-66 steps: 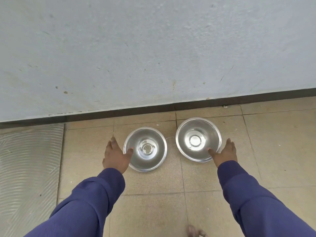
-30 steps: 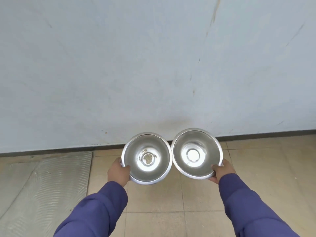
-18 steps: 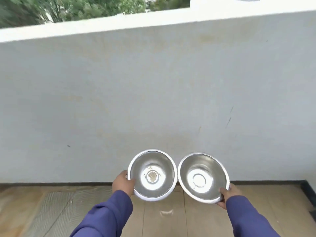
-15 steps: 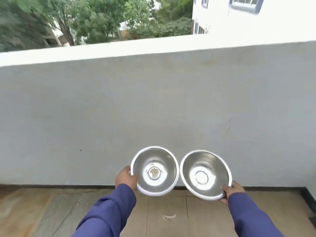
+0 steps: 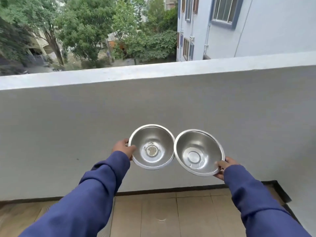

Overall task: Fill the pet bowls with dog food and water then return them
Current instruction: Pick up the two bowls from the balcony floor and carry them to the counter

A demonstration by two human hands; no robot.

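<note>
The person wears a long-sleeved top in plain dark blue, matte cloth with no print, buttons or markings showing. The left sleeve (image 5: 82, 199) comes in from 7 o'clock, bunched in soft folds, and ends at the wrist. The right sleeve (image 5: 253, 199) comes in from 5 o'clock, creased near its cuff, both hands bare.

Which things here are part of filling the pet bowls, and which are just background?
Part of the job:
left bowl, dried residue at its centre, held by the left hand
right bowl, held by the right hand

Background:
balcony wall
tiled floor
trees
neighbouring building
</note>
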